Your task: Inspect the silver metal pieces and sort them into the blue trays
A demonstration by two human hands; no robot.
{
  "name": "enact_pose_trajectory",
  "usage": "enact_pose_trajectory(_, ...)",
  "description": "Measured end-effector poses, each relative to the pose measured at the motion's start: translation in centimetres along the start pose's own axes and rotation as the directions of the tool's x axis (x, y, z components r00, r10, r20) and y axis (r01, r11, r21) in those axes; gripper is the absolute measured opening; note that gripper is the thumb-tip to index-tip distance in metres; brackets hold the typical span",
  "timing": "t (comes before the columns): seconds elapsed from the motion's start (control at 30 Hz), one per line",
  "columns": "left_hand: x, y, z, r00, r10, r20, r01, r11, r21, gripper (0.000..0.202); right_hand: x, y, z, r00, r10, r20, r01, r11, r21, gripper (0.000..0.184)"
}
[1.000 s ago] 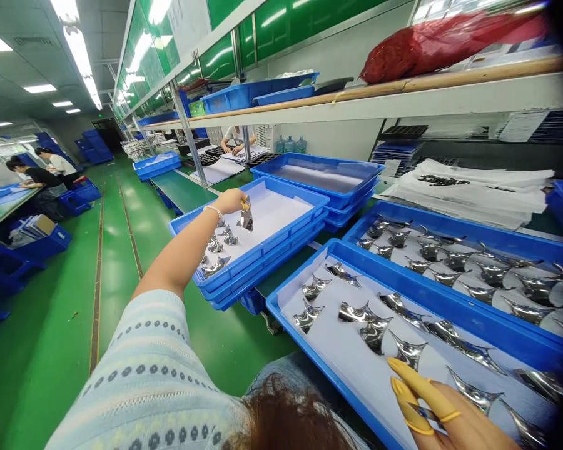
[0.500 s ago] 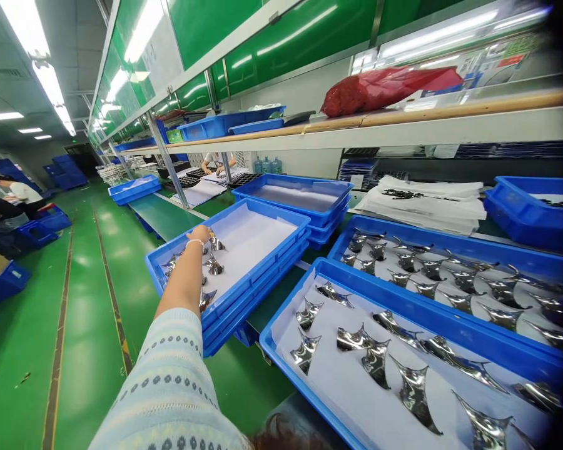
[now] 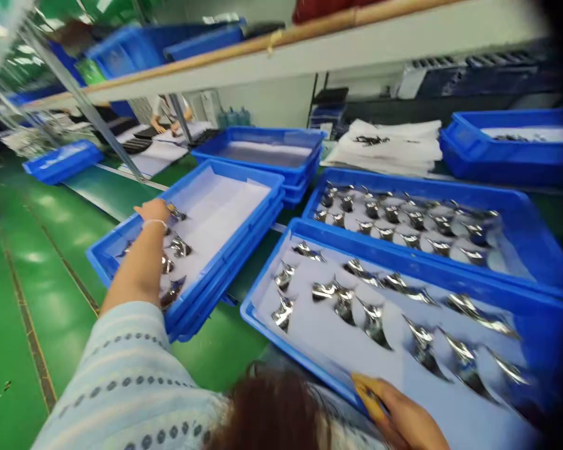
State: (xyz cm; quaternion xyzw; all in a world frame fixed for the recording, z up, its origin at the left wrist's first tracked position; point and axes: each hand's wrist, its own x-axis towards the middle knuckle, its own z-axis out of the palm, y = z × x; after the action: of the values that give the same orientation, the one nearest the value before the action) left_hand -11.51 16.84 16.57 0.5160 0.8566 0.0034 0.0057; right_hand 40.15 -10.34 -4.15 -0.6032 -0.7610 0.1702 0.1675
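The left hand stretches across the left tray, its fingers extended and close together, pointing right; nothing shows held in them, though the blur leaves that uncertain. A shiny metal part lies just beyond the fingertips, to their right, its long axis running roughly sideways; further parts lie below the hand, nearer the tray's front wall. The left arm is much the nearer to these.

The right hand sits at the bottom of the view, at the near edge of the front tray; its yellow finger cots are curled together, and I cannot tell whether they pinch anything. The closest part in that tray, a curved piece, lies ahead of those fingers, its long axis slanting down to the right; more parts fill the white liner around it.
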Motion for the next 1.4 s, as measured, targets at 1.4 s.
enact_pose_trajectory(1.4,-35.0,21.2,6.0,0.380,0.925,0.012,0.203,-0.070,-0.977,0.047,4.2,-4.4,-11.5,0.862,0.222,-0.456,0.382,0.306,0.872,0.037)
